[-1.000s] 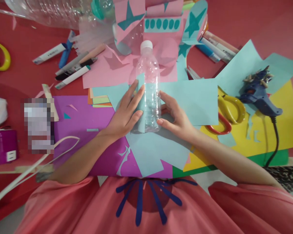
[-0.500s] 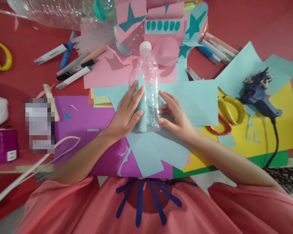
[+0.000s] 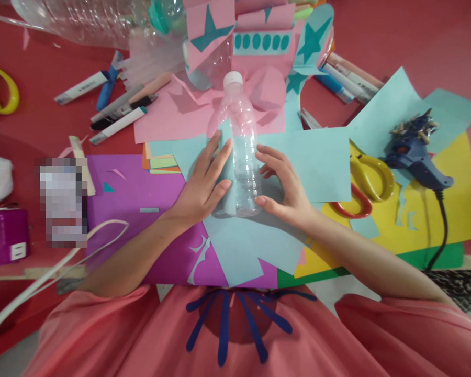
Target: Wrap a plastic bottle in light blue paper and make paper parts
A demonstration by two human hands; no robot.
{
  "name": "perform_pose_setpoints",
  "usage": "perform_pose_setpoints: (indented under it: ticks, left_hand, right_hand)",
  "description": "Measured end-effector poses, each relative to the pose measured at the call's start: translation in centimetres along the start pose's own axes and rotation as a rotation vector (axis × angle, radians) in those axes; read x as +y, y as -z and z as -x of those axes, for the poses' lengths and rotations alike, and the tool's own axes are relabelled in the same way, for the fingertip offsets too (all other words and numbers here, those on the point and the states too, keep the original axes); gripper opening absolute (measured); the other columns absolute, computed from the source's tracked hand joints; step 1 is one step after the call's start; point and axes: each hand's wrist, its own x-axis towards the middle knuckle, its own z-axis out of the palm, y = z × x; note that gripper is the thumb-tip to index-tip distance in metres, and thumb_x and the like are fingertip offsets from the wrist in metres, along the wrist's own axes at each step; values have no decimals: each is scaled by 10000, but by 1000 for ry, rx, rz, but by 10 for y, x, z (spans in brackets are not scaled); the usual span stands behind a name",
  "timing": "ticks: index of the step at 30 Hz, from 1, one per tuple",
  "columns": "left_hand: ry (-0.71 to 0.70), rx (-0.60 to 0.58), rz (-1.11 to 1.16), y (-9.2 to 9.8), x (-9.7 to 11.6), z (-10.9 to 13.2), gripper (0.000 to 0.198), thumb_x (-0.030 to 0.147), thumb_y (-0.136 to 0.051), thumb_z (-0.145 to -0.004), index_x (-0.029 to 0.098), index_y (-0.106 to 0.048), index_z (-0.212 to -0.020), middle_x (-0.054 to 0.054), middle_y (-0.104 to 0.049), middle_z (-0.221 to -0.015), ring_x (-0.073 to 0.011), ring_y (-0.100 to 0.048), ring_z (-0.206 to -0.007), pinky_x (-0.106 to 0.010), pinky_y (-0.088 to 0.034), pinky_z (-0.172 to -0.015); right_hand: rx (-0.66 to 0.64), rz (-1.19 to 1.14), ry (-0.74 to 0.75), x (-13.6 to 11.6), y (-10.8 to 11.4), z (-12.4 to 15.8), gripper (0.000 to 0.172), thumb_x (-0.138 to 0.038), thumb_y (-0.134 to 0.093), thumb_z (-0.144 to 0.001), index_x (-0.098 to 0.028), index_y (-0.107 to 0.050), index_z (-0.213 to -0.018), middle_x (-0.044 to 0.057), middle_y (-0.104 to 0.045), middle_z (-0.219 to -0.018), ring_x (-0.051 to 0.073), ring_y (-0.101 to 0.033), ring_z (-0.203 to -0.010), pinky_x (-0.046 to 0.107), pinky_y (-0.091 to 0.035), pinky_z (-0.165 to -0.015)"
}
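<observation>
A clear plastic bottle [image 3: 244, 152] with a white cap lies on its side on light blue paper, cap pointing away from me. Along its left side is a light blue paper strip [image 3: 228, 162]. My left hand [image 3: 204, 183] lies flat with fingers stretched out, its fingertips and thumb against the strip. At the bottle's right side, my right hand [image 3: 286, 188] is curved with fingers apart; the thumb is close to the bottle's lower part, though whether it touches I cannot tell. Under the right hand spreads a light blue sheet [image 3: 322, 165].
Yellow-handled scissors [image 3: 382, 178] and a blue glue gun [image 3: 419, 162] with a cord lie to the right. Markers [image 3: 120, 125] sit at the upper left. Pink paper pieces with teal stars [image 3: 210, 31] stand at the back. A white cable [image 3: 35, 283] crosses the lower left.
The bottle has shifted slightly towards me, its cap a little lower. My right hand's fingers have come slightly away from its side. My left hand stays in place.
</observation>
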Motion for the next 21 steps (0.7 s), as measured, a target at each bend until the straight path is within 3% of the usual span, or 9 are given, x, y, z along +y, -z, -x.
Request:
perform_pose_setpoints:
  ticks: [10, 14, 18, 21]
  left_hand:
    - [25, 13, 19, -1, 2, -1, 617, 607, -213, -968, 463, -5, -1530, 42, -131, -1651, -287, -182, -1515, -512, -294, -1202]
    - [12, 25, 18, -1, 1, -1, 616, 584, -229, -975, 439, -27, -1539, 15, -130, -1654, -305, -186, -1511, -527, -303, -1195]
    - [-4, 10, 5, -1, 1, -1, 639, 610, -216, -966, 430, 3, -1539, 17, -100, -1657, -300, -170, -1517, -516, -298, -1196]
    - [0, 7, -16, -2, 2, 0, 651, 604, -224, -967, 416, 16, -1542, -1, -93, -1658, -296, -161, -1520, -510, -310, -1191]
  right_hand:
    - [-62, 65, 7, 1, 3, 1, 628, -582, -520, -892, -389, -372, -1472, 33, -380, -1537, 310, -350, -1435, 593, -312, -1171]
    - [-72, 46, 3, 4, 1, 2, 642, -579, -514, -899, -407, -332, -1490, 12, -294, -1583, 296, -358, -1434, 562, -344, -1165]
    - [-113, 21, -21, 5, 1, 1, 634, -609, -447, -914, -386, -326, -1495, 4, -260, -1605, 305, -270, -1482, 572, -325, -1173]
    - [-104, -34, -46, 4, 2, 1, 664, -605, -423, -923, -347, -266, -1514, 35, -256, -1614, 307, -237, -1496, 570, -391, -1127]
